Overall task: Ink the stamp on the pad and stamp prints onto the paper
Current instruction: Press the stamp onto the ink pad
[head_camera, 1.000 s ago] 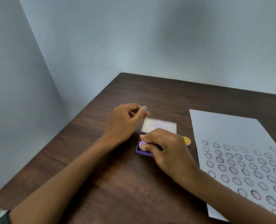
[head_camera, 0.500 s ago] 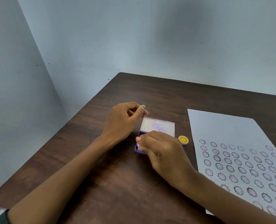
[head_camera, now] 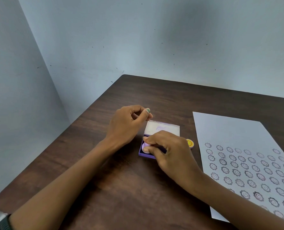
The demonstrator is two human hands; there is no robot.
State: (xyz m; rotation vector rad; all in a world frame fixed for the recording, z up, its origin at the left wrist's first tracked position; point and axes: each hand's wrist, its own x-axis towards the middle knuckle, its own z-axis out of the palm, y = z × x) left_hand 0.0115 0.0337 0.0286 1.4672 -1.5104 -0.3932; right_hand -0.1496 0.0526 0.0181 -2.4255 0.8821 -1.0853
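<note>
Change: since a second ago the right hand has stayed low over the ink pad, shifting only slightly toward 7 o'clock; the left hand has kept its place at the lid's corner.
Right hand: curled, knuckles up, thumb and fingers pinched on the small round lilac stamp — pressing it down into the tray of the pad.
Stamp: only its pale rounded side shows, at the 9 o'clock end of the tray; its face is hidden against the pad.
Ink pad: a small purple plastic ink pad case, open, its white-lined lid tilted up at 12 o'clock from the tray; faint purple smears mark the lid's inside.
Left hand: loosely clenched, thumb against bent forefinger, at 10 o'clock from the case; whether it touches the lid corner I cannot tell — nothing visible is gripped. The thumbnail carries greenish colour.
Cap: a small round yellow cap with a smiley face lies at 3 o'clock of the case, just beside the right hand.
Paper: a white paper sheet lies at 3 o'clock on the dark brown wooden table, rows of dark flower-edged smiley prints filling its nearer half.
</note>
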